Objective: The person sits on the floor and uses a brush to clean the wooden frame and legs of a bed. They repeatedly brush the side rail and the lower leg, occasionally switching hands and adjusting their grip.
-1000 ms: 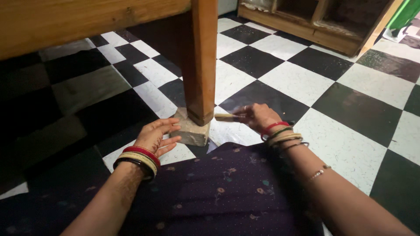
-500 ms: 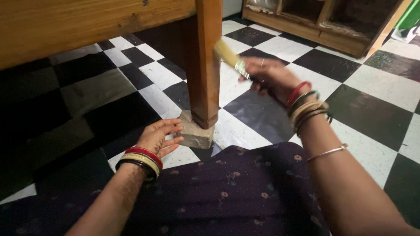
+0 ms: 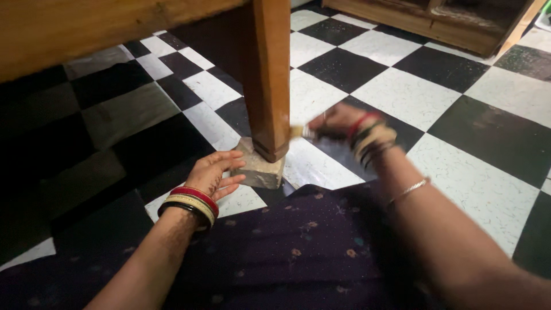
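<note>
Both hands work low: right hand (image 3: pixel 336 121) grips a brush (image 3: pixel 299 132) against the wooden leg (image 3: pixel 270 86), left hand (image 3: pixel 213 172) spread by the stone block (image 3: pixel 261 166), steady strokes needed.

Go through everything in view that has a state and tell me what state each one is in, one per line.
Left hand: open, fingers spread, resting against the stone block.
Right hand: closed on a brush, motion-blurred.
Brush: held level, bristle end at the wooden leg.
Wooden leg: upright, foot standing on the block.
Stone block: flat on the floor under the leg.
Checkered floor: speckled, dusty-looking.
</note>
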